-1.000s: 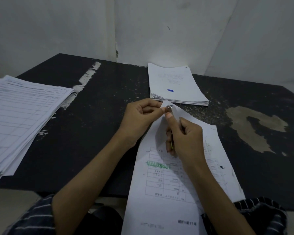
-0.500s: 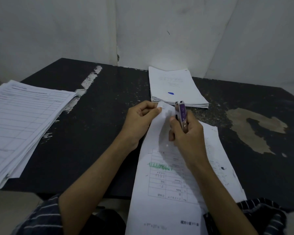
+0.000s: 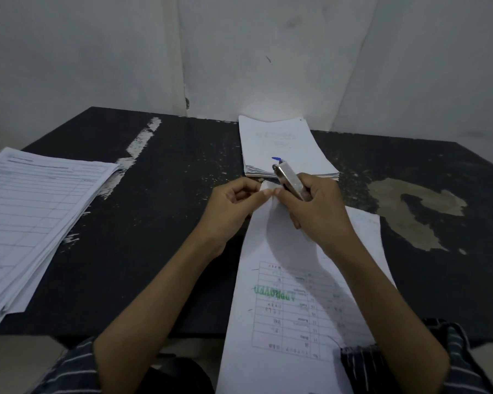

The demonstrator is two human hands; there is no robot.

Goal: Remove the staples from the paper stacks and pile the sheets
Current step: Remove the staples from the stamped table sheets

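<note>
Head view, looking down at a person's two bare forearms over a dark, scuffed desk [image 3: 160, 231]. A thin paper stack [image 3: 291, 314] lies lengthwise under the right forearm. Its near end hangs past the desk edge toward the person's lap, and its far corner is lifted up between the two hands.

The left hand [image 3: 231, 209] has its fingers curled and pinches that raised corner between thumb and forefinger. The right hand [image 3: 319, 214] is curled around a slim silvery staple remover [image 3: 289, 180], whose tip points up and away from the person. Its thumb tip meets the left fingertips at the same corner. Whether a staple is still in the corner is too small to tell.

A green stamp reading APPROVED [image 3: 273, 292], upside down from here, sits on the top sheet below the right wrist, above a printed table.

Just beyond the hands, touching the pale wall [image 3: 97, 52], lies a thick pile of sheets [image 3: 285, 137] with a small blue mark [image 3: 276, 159] on top. Well to the left of the left hand, a spread stack of printed forms [image 3: 34, 211] overhangs the desk edge.

A pale worn patch [image 3: 410, 211] marks the desk to the right of the right hand. Dark sleeves with thin white stripes [image 3: 456, 365] show at both elbows.
</note>
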